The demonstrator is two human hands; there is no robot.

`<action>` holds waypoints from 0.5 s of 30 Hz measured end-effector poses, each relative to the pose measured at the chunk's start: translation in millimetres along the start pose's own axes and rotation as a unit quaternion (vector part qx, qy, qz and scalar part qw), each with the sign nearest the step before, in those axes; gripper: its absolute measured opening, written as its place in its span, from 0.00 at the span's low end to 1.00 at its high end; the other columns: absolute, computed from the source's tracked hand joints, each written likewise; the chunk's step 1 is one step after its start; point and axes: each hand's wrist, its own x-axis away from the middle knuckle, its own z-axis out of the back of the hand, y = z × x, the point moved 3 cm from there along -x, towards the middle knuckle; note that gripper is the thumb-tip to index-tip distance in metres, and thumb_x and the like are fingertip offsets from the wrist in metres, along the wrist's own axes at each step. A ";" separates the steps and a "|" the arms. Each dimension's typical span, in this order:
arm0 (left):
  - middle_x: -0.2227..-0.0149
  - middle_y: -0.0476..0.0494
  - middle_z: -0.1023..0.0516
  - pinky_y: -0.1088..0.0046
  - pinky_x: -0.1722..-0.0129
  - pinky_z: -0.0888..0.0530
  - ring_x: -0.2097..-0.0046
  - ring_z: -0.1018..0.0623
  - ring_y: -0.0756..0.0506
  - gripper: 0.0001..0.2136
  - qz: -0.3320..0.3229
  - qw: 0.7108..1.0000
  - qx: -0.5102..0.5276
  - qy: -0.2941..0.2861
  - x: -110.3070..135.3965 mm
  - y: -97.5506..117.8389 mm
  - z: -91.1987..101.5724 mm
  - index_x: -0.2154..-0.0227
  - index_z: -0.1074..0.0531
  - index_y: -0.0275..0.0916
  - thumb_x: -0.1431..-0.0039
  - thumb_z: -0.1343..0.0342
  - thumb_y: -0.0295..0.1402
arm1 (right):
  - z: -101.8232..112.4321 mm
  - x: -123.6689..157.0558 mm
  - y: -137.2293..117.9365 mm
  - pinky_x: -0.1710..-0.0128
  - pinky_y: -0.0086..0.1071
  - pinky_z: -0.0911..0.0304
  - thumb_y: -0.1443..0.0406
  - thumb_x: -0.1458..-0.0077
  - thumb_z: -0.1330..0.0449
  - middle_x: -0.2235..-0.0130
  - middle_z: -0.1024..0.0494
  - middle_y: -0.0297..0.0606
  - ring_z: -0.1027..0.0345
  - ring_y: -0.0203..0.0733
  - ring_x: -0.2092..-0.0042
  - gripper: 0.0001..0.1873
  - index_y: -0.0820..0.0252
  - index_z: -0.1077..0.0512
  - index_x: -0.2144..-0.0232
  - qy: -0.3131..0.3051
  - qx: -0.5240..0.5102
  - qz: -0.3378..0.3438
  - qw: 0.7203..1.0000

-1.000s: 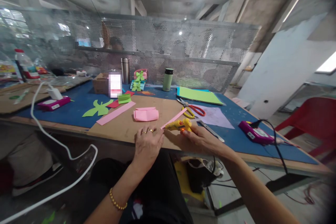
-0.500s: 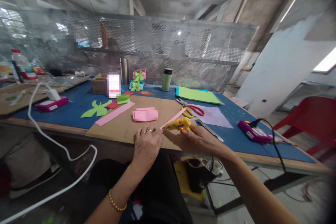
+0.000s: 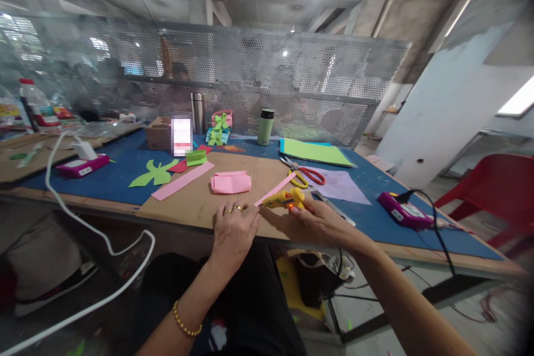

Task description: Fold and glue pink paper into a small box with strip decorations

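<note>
My right hand is wrapped round a yellow hot glue gun with a small orange light glowing on it. The gun's nozzle points left, at the near end of a narrow pink paper strip. My left hand, with rings and a beaded bracelet, pinches that strip end at the cardboard's front edge; its fingertips are partly hidden. Just beyond the left hand lies a folded pink paper piece. A wider pink strip and a green leaf-shaped cutout lie to the left.
Under the work is a cardboard sheet on a blue table. Scissors, a metal ruler and purple paper lie right. Green paper, a green flask and a steel flask are behind. A purple power strip sits at right.
Almost nothing differs. The glue gun has shifted very slightly, its nozzle still beside the strip's near end, and the left hand keeps its place.
</note>
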 end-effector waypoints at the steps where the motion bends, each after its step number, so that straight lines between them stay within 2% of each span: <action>1: 0.57 0.41 0.23 0.59 0.53 0.36 0.55 0.28 0.41 0.13 -0.001 1.000 -0.002 0.000 0.0 0.1 0.0 0.51 0.24 0.45 0.32 0.51 0.34 | 0.2 -0.5 0.4 0.65 0.31 0.36 0.50 0.35 0.49 0.61 0.21 0.36 0.29 0.41 0.63 0.22 0.57 0.25 0.55 0.002 0.008 -0.001 1.000; 6: 0.57 0.41 0.23 0.60 0.55 0.36 0.55 0.28 0.41 0.13 -0.009 1.000 -0.007 0.009 0.4 0.8 1.6 0.49 0.25 0.45 0.32 0.51 0.33 | -1.8 -3.5 -2.2 0.62 0.32 0.34 0.51 0.35 0.50 0.60 0.20 0.37 0.29 0.43 0.61 0.21 0.57 0.25 0.54 0.005 0.007 0.008 1.000; 15: 0.56 0.42 0.24 0.60 0.53 0.36 0.54 0.28 0.41 0.13 0.008 1.000 -0.012 -0.011 0.2 -0.2 -1.5 0.50 0.25 0.46 0.32 0.51 0.34 | -0.1 -0.6 -3.1 0.66 0.31 0.35 0.49 0.35 0.50 0.62 0.20 0.38 0.29 0.42 0.64 0.22 0.58 0.25 0.59 0.015 0.022 0.012 1.000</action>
